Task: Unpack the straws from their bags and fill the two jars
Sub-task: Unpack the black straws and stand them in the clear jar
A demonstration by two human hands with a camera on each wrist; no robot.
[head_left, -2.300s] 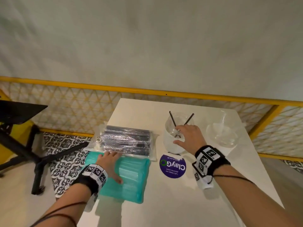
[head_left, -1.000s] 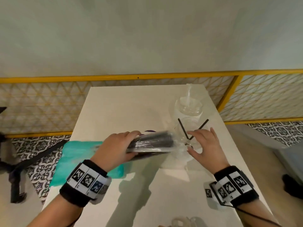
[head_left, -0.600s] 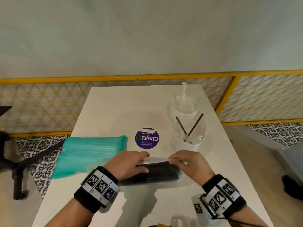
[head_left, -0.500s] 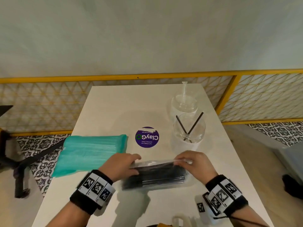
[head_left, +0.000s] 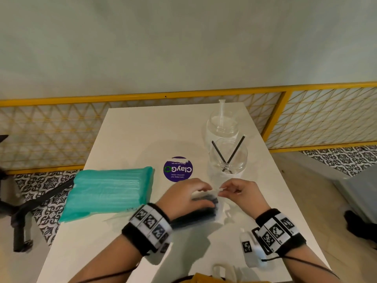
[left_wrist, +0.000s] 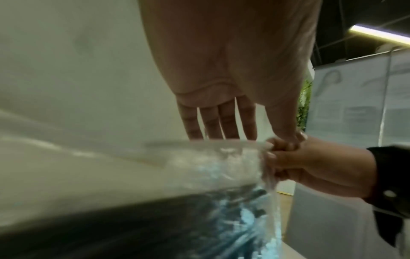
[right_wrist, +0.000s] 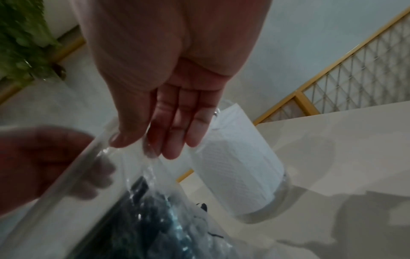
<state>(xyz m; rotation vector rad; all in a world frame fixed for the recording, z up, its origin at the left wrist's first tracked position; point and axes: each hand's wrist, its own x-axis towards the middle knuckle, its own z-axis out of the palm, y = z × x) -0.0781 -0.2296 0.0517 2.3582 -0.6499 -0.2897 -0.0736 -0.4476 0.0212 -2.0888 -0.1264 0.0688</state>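
Note:
A clear bag of black straws (head_left: 195, 214) lies on the white table (head_left: 142, 135) near the front. My left hand (head_left: 206, 194) rests over it and pinches the plastic at its right end. My right hand (head_left: 223, 190) pinches the same edge from the right. In the left wrist view the right hand (left_wrist: 310, 166) is curled on the bag's mouth (left_wrist: 264, 154). A glass jar (head_left: 227, 158) holding two black straws stands just behind the hands. A second jar (head_left: 222, 123) with one clear straw stands behind it. A teal bag of straws (head_left: 110, 193) lies at the left.
A round purple sticker (head_left: 178, 169) sits mid-table. A yellow mesh railing (head_left: 142, 98) runs behind the table, close to the far jar. A black chair base (head_left: 18, 211) stands on the floor at the left. The table's right edge is near my right wrist.
The bag of black straws came from beside the jar down onto the table in front. Both hands have since closed in on its right end and pinch the plastic there.

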